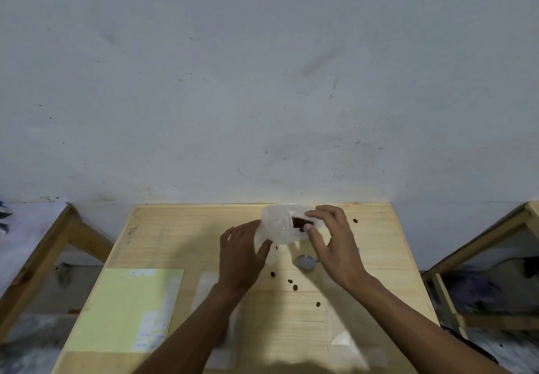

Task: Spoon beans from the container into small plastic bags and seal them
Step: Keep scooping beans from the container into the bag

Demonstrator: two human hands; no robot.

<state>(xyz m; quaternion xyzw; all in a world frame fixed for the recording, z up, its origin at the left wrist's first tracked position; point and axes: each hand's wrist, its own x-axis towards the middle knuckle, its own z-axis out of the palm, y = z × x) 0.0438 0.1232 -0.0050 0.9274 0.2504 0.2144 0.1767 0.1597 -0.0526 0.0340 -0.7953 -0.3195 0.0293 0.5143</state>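
- Head view: both hands hold a small clear plastic bag (277, 228) of brown beans (299, 222) above the pale wooden tabletop (180, 236).
- Left hand (240, 254) fingers curl on its left edge; right hand (335, 242) fingers pinch its mouth.

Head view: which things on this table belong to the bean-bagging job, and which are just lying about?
Part of the job:
- plastic bag with beans inside, held by the left hand and right hand
- spoon lying on the table
- spilled beans
- flat empty bags

Lying about:
- yellow-green paper sheet
- wooden benches at either side
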